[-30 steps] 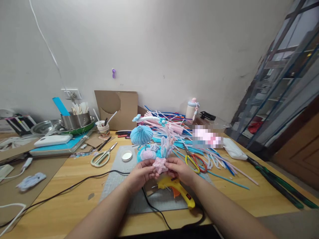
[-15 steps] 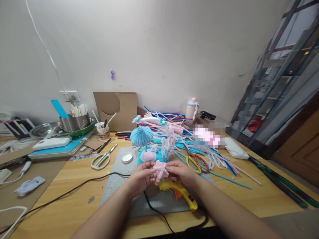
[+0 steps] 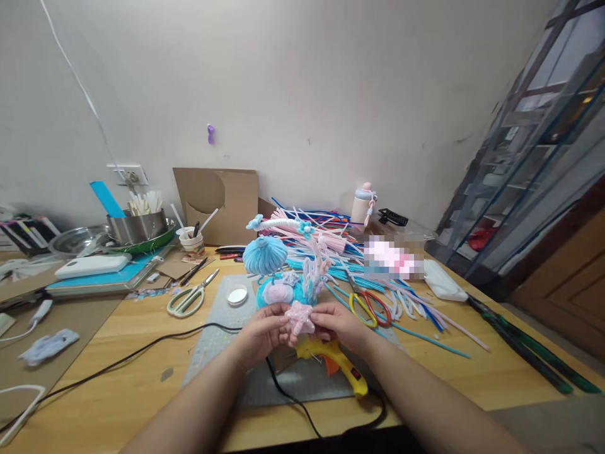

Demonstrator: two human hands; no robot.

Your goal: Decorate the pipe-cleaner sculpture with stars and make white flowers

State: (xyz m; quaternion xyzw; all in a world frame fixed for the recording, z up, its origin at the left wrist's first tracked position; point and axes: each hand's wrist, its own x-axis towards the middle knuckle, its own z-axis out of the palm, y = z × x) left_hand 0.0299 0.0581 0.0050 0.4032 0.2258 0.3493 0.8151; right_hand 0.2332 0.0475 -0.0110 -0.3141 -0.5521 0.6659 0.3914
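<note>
Both my hands pinch a small pink fuzzy star (image 3: 301, 316) made of pipe cleaner, held just above the table. My left hand (image 3: 261, 333) grips its left side with closed fingers. My right hand (image 3: 341, 325) grips its right side the same way. Right behind the star stands a blue and pink pipe-cleaner ornament (image 3: 283, 274) with a round blue ball on top. A yellow glue gun (image 3: 336, 362) lies on the grey cutting mat (image 3: 222, 340) under my right hand, its black cord (image 3: 142, 353) trailing left.
A heap of loose pipe cleaners (image 3: 378, 284) and yellow-red scissors (image 3: 366, 306) lie to the right. Pale green scissors (image 3: 185, 299) and a small round lid (image 3: 237, 294) sit to the left. Cardboard (image 3: 217, 205), a steel pot (image 3: 137, 226) and a bottle (image 3: 362, 203) stand by the wall.
Both hands still hold the pink star in about the same spot in front of the ornament. The camera has shifted slightly; nothing was taken up or let go.
</note>
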